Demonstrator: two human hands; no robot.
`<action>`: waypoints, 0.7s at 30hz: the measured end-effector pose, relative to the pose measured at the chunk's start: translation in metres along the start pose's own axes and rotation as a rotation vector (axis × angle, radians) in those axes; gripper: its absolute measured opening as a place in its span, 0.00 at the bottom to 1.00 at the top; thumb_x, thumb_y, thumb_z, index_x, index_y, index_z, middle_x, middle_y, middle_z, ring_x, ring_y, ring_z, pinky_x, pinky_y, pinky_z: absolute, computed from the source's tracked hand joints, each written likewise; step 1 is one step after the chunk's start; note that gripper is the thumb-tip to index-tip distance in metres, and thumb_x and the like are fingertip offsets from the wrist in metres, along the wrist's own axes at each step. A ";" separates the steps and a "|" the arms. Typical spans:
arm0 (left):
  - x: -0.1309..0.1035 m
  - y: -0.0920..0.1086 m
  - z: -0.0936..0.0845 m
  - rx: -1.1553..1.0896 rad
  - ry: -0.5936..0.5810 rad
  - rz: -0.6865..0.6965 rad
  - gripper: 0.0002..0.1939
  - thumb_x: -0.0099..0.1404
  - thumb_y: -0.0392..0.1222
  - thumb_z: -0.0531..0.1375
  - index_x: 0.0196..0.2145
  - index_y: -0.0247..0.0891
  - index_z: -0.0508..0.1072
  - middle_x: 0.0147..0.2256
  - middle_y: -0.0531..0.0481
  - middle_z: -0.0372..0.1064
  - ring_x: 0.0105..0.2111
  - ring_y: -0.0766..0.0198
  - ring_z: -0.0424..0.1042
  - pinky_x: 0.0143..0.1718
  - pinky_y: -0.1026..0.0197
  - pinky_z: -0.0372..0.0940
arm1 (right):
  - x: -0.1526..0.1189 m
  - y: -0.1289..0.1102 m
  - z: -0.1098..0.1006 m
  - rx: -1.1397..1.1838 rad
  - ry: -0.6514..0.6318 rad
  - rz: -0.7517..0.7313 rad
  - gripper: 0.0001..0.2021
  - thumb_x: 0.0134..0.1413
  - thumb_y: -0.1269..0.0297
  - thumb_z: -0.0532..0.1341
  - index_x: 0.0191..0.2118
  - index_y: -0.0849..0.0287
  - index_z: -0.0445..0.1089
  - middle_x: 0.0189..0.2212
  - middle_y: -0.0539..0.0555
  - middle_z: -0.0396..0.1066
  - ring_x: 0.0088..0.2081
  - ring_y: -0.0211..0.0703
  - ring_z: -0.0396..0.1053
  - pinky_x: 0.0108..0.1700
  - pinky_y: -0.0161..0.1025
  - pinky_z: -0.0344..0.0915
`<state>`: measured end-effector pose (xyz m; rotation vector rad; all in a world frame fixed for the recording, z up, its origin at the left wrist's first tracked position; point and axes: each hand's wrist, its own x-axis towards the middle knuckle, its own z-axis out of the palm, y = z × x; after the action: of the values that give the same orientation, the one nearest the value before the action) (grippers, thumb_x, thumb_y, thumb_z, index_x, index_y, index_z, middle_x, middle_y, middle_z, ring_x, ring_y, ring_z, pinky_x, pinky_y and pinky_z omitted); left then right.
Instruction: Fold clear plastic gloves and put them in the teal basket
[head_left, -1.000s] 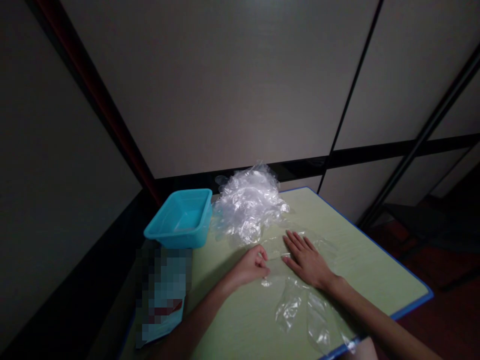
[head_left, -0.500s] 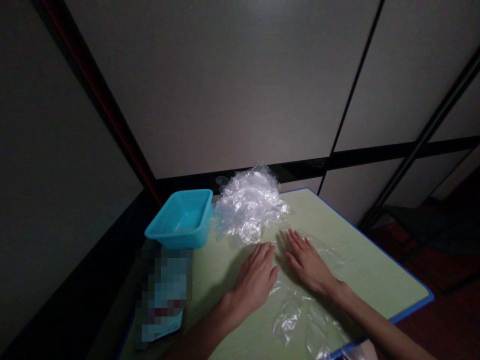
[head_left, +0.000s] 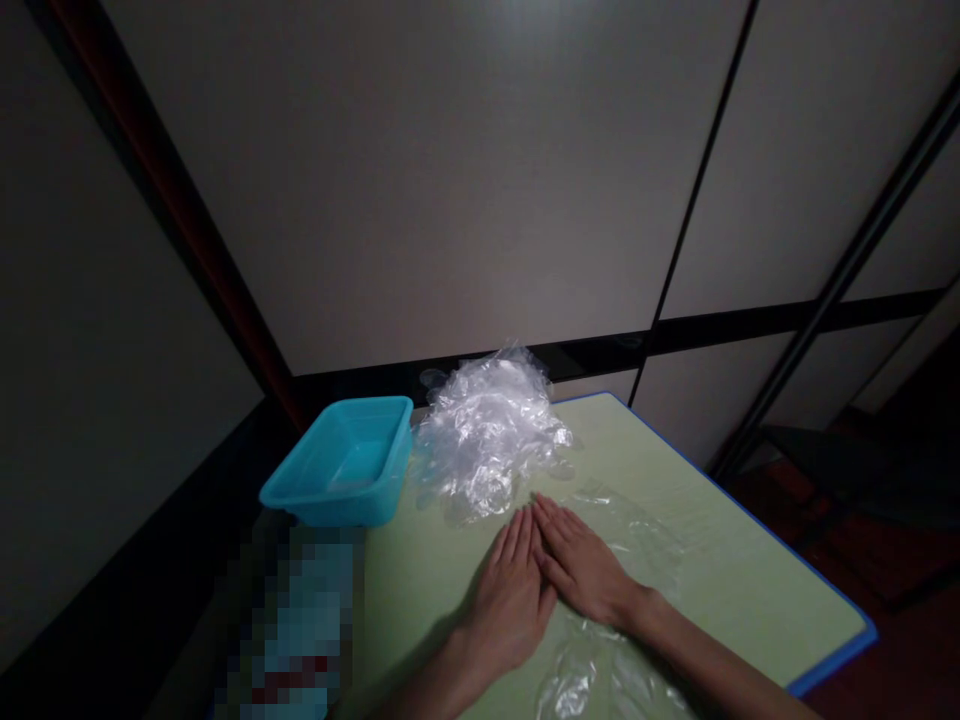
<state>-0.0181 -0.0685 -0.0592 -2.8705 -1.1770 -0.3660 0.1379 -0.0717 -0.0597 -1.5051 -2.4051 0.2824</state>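
My left hand (head_left: 511, 598) lies flat with its fingers stretched forward, near the middle of the green table (head_left: 750, 570). Beside it, my right hand (head_left: 589, 568) is also flat, palm down, its fingertips touching the left hand's. Under and around the right hand spreads a thin clear plastic sheet or glove (head_left: 645, 540); its exact shape is hard to make out. More crumpled clear plastic (head_left: 574, 690) lies nearer to me, below the right wrist. Just beyond both hands rises a heap of thin clear plastic pieces (head_left: 487, 430), which look like disposable gloves.
A turquoise plastic basin (head_left: 337, 490) stands at the table's left, beside the heap. In front of it is a pale blue item (head_left: 304, 610), blurred out by pixelation. A panelled wall or cabinet (head_left: 465, 200) rises behind the table. A dark chair (head_left: 847, 480) stands to the right.
My right hand has moved left over the plastic until its fingers meet my left hand. The view has shifted slightly, with the table things now lower in the picture.
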 end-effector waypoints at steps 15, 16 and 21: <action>-0.001 -0.003 -0.008 -0.004 -0.104 -0.030 0.32 0.64 0.50 0.46 0.58 0.22 0.49 0.60 0.34 0.38 0.60 0.52 0.37 0.58 0.53 0.43 | -0.008 0.080 -0.021 -0.259 0.010 0.160 0.28 0.60 0.54 0.39 0.61 0.66 0.43 0.61 0.58 0.41 0.61 0.45 0.39 0.59 0.46 0.44; -0.001 -0.004 -0.008 -0.008 -0.113 -0.031 0.32 0.64 0.50 0.46 0.58 0.22 0.48 0.60 0.34 0.38 0.60 0.52 0.36 0.58 0.52 0.43 | -0.008 0.079 -0.021 -0.262 0.010 0.169 0.28 0.60 0.54 0.39 0.61 0.66 0.43 0.61 0.58 0.41 0.61 0.44 0.39 0.59 0.46 0.44; 0.000 -0.010 -0.014 -0.075 -0.095 -0.048 0.30 0.67 0.49 0.42 0.60 0.25 0.44 0.61 0.38 0.34 0.60 0.57 0.32 0.58 0.52 0.41 | -0.006 0.075 -0.018 -0.271 0.000 0.284 0.28 0.60 0.55 0.39 0.61 0.65 0.44 0.61 0.55 0.41 0.61 0.42 0.38 0.59 0.44 0.42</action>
<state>-0.0280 -0.0629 -0.0469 -2.9593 -1.2752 -0.2835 0.2096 -0.0444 -0.0674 -1.9685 -2.2982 0.0121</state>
